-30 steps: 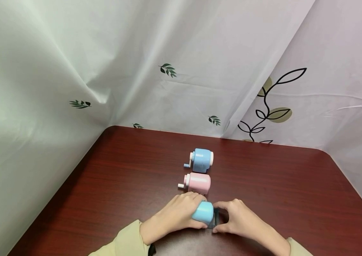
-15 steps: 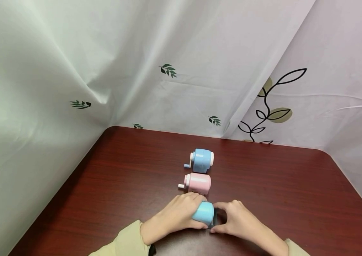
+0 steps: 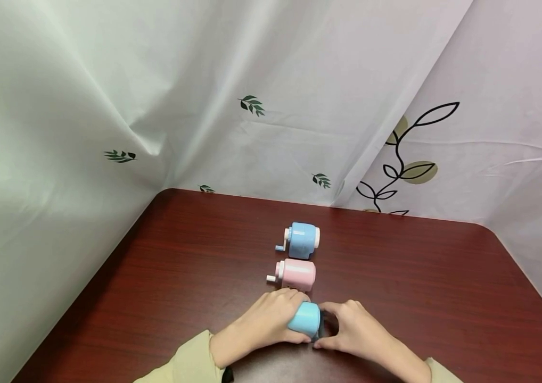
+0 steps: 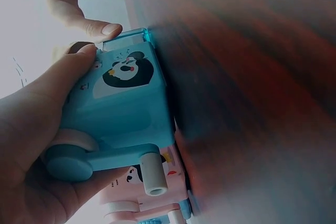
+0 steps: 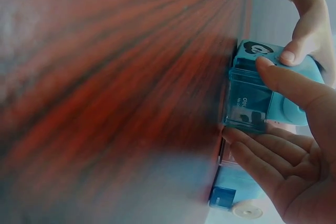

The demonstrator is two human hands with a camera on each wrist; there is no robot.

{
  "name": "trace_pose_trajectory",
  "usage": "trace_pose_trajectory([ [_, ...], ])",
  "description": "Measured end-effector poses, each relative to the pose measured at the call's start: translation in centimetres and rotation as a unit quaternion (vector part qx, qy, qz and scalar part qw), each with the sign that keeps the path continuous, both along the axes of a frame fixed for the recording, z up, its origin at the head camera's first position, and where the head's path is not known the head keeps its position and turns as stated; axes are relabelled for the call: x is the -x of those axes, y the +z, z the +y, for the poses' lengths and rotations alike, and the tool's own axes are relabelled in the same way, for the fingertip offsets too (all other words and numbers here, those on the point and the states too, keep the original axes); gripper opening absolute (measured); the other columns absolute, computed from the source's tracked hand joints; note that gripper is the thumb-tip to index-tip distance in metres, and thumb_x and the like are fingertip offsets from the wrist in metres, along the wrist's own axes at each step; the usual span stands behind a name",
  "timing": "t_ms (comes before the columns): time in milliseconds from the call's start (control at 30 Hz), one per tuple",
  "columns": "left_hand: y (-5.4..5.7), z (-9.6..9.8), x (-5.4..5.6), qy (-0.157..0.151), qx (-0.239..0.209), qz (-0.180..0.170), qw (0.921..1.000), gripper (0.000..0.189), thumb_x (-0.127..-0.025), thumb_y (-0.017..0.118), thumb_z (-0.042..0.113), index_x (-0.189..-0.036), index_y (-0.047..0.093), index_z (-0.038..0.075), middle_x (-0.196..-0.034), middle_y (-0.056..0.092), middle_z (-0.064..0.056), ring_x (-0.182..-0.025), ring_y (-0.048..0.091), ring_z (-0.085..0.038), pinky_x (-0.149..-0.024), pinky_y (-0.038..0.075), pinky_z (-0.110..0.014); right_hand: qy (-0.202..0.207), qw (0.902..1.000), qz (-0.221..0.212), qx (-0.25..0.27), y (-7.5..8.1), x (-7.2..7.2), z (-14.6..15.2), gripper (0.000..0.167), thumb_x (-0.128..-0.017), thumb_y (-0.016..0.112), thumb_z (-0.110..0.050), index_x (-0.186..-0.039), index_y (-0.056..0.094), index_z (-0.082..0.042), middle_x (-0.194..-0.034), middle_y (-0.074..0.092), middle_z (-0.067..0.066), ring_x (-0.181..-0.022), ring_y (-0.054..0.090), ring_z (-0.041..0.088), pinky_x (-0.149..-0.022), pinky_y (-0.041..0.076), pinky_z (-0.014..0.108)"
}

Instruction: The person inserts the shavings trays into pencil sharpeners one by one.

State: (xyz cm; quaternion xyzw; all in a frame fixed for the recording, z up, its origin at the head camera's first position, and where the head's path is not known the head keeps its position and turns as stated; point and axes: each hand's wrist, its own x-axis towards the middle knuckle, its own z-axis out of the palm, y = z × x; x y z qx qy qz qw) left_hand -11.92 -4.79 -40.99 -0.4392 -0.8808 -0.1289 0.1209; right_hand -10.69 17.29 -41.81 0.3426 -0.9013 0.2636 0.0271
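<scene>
My left hand [image 3: 271, 316] grips a light-blue hand-crank pencil sharpener [image 3: 304, 319] near the front of the table. In the left wrist view a panda print shows on its side, with a crank handle [image 4: 123, 156] at the near end. A clear bluish shavings drawer [image 5: 247, 103] sits at the end facing my right hand [image 3: 358, 329]. The right thumb and fingers pinch that drawer from opposite sides, as the right wrist view shows. Only a narrow strip of the drawer stands out past the blue body in the head view.
Just beyond the left hand stands a pink crank sharpener [image 3: 298, 274]. Behind it is another blue sharpener [image 3: 302, 239] with a white end. The dark red wooden table [image 3: 419, 276] runs back to a pale curtain [image 3: 276, 149] with leaf prints.
My right hand has moved slightly left with the drawer, and less of the drawer sticks out of the blue sharpener. The left hand has kept its grip in place.
</scene>
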Motion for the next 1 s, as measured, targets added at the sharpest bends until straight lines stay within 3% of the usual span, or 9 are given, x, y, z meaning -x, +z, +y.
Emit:
trace_pose_trajectory([
  [500, 0.0, 0.0, 0.0, 0.001, -0.005, 0.0, 1.0, 0.055, -0.071, 0.08, 0.048, -0.108, 0.06, 0.012, -0.093, 0.062, 0.005, -0.085, 0.06, -0.007, -0.071, 0.05, -0.018, 0.005, 0.9996, 0.028, 0.004, -0.3, 0.1, -0.6, 0.044, -0.064, 0.087, -0.041, -0.091, 0.067, -0.013, -0.073, 0.065, -0.013, -0.058, 0.044, -0.009, -0.056, 0.038, 0.007],
  [1000, 0.0, 0.1, -0.1, 0.008, -0.008, -0.01, 0.9999, 0.055, -0.07, 0.08, 0.047, -0.107, 0.059, 0.012, -0.092, 0.062, 0.005, -0.083, 0.059, -0.006, -0.068, 0.049, -0.017, -0.011, 0.9996, 0.026, 0.007, -0.3, 0.1, -1.3, 0.051, -0.062, 0.087, -0.041, -0.098, 0.069, -0.01, -0.08, 0.07, -0.009, -0.062, 0.052, -0.007, -0.059, 0.043, 0.01],
])
